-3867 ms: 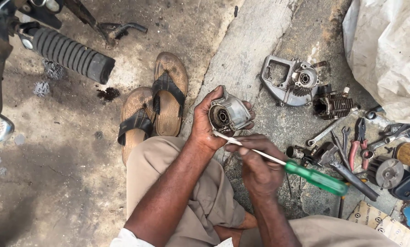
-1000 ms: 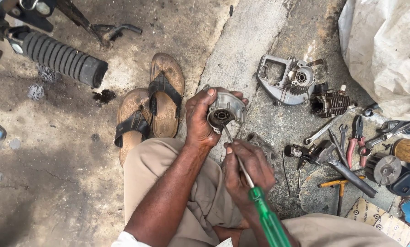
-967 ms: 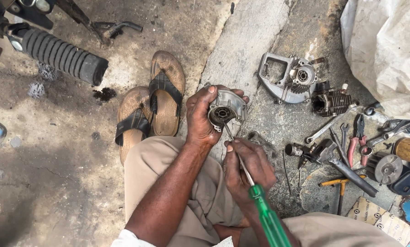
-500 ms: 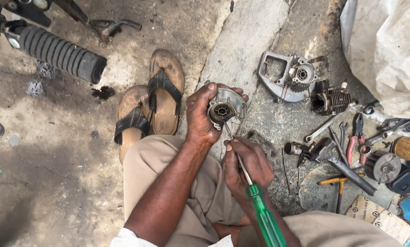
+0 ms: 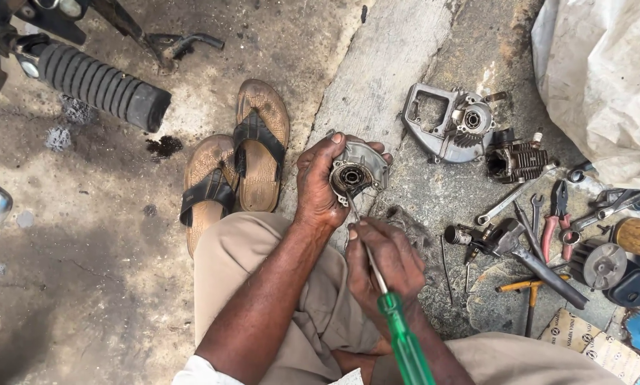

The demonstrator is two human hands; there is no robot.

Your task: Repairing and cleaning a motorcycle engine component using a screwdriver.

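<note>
The left hand (image 5: 320,187) is wrapped tight around a small round metal housing (image 5: 359,171), held above the concrete floor (image 5: 391,64) with its open bore facing up. The right hand (image 5: 383,262) is closed on a green-handled screwdriver (image 5: 385,303); its shaft runs up and left, tip in the bore. Two sandals (image 5: 238,167) lie just left. One engine casing (image 5: 452,128), one cylinder (image 5: 516,161) and scattered tools lie right.

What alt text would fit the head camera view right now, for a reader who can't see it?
A seated person's left hand holds a small round metal engine part while the right hand works a green-handled screwdriver into it. A pair of brown sandals lies to the left; an engine casing, wrenches and red-handled pliers lie on the concrete to the right.
</note>
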